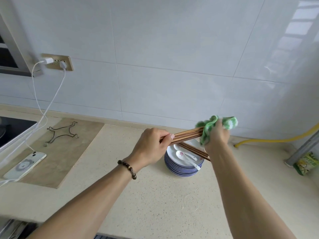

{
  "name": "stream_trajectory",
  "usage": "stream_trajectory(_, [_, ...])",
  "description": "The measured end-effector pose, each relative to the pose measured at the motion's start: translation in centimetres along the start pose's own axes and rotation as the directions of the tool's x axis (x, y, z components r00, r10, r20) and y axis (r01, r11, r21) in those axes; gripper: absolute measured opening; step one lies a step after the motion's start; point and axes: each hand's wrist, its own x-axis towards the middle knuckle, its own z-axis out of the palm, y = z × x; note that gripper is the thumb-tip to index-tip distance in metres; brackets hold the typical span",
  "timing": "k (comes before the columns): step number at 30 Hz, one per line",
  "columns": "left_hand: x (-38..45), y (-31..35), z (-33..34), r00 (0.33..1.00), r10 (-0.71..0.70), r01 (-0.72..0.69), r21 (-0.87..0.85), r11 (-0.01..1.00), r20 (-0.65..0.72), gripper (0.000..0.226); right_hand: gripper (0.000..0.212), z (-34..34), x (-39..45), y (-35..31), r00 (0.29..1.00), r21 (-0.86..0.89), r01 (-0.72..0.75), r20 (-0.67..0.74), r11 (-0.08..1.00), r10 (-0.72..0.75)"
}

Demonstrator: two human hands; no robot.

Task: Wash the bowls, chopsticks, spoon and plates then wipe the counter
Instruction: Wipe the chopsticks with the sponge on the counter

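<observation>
- The far ends of the held chopsticks (188,134) are hidden inside a green and white cloth (215,128), so the tips cannot be seen.
- A second set of chopsticks (193,150) lies across the top plate; its right end passes behind the right forearm.
- At the lower left edge something dark and blurred is cut off and cannot be made out.
- A stovetop (13,131) at the far left is only partly in view.
- A green packet (306,163) at the right edge has print too small to read.
- The left hand (151,147), a bead bracelet (127,167) on its wrist, reaches in from the lower left, its fingers and thumb curled round the near ends of the held chopsticks.
- The right hand (216,135) reaches in from the lower right, fingers clenched round the cloth, which wraps the chopsticks' far part.
- The held chopsticks lie nearly level above the counter (155,204), just over a stack of plates (183,168).
- Two white spoons (185,156) lie on the top plate of the stack, beside the second chopsticks.
- On the counter's left, a phone (25,163) lies on a tan board (72,152) with a white cable (44,111) running to a wall socket (58,62); a wire trivet (61,133) lies nearby.
- A yellow hose (276,139) runs along the wall on the right.
</observation>
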Motion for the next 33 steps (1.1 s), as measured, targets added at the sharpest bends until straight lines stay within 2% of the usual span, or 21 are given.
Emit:
stream_trajectory(2, [0.6, 0.6, 1.0, 0.999, -0.013, 0.013, 0.000, 1.000, -0.049, 0.052, 0.028, 1.4, -1.7, 1.7, 0.994, -0.015, 0.023, 0.109, 1.000, -0.021])
stream_trajectory(5, [0.7, 1.0, 2.0, 0.996, -0.027, 0.026, -0.007, 1.000, -0.079, 0.053, 0.029, 1.8, -4.3, 2.5, 0.978, -0.125, -0.021, 0.204, 0.992, 0.047])
stream_trajectory(9, [0.3, 0.7, 1.0, 0.999, -0.013, 0.012, -0.026, 1.000, -0.045, 0.053, 0.022, 0.8, -1.6, -0.2, 0.995, -0.055, -0.042, 0.092, 0.998, 0.047])
stream_trajectory(11, [0.4, 1.0, 1.0, 0.997, -0.013, 0.012, -0.019, 1.000, -0.082, 0.055, 0.024, 1.1, -2.0, 0.0, 0.993, -0.006, -0.023, 0.112, 1.000, 0.023])
stream_trajectory(14, [0.5, 0.9, 1.8, 0.992, -0.051, 0.047, -0.037, 0.998, -0.118, 0.055, 0.028, 1.4, -4.4, 2.4, 0.964, -0.166, 0.000, 0.263, 0.986, 0.044])
stream_trajectory(16, [0.3, 0.7, 2.1, 0.992, -0.076, 0.071, -0.054, 0.996, -0.101, 0.053, 0.028, 0.7, -4.5, 2.4, 0.949, -0.248, -0.001, 0.304, 0.969, 0.079])
stream_trajectory(17, [0.2, 0.6, 1.9, 0.993, -0.082, 0.078, -0.055, 0.995, -0.086, 0.052, 0.027, 0.5, -3.8, 1.9, 0.949, -0.219, -0.004, 0.305, 0.976, 0.073])
stream_trajectory(19, [0.0, 0.6, 1.5, 0.994, -0.070, 0.066, -0.054, 0.996, -0.080, 0.053, 0.025, 0.5, -2.5, 0.4, 0.978, -0.110, 0.008, 0.208, 0.994, 0.015])
stream_trajectory(21, [0.3, 1.0, 1.3, 0.993, -0.061, 0.058, -0.025, 0.998, -0.102, 0.053, 0.027, 1.2, -2.5, 0.0, 0.987, -0.086, 0.042, 0.156, 0.995, -0.028])
stream_trajectory(24, [0.9, 1.5, 1.9, 0.982, -0.100, 0.108, 0.043, 0.993, -0.160, 0.052, 0.030, 1.8, -5.3, 2.5, 0.947, -0.198, 0.094, 0.321, 0.976, -0.026])
stream_trajectory(26, [0.9, 1.6, 2.3, 0.980, -0.117, 0.131, 0.079, 0.988, -0.161, 0.053, 0.032, 1.5, -6.3, 3.6, 0.932, -0.317, 0.124, 0.362, 0.940, 0.000])
stream_trajectory(28, [0.6, 1.5, 2.1, 0.985, -0.092, 0.107, 0.096, 0.990, -0.145, 0.054, 0.034, 1.3, -5.5, 3.0, 0.944, -0.344, 0.095, 0.329, 0.934, 0.025])
stream_trajectory(31, [0.3, 1.3, 1.4, 0.990, -0.048, 0.061, 0.096, 0.994, -0.134, 0.054, 0.035, 1.9, -3.4, 1.1, 0.984, -0.263, 0.027, 0.179, 0.964, 0.021])
stream_trajectory(33, [0.2, 1.4, 1.5, 0.985, -0.066, 0.084, 0.109, 0.991, -0.160, 0.054, 0.034, 2.2, -4.4, 1.8, 0.977, -0.286, 0.047, 0.212, 0.957, 0.016])
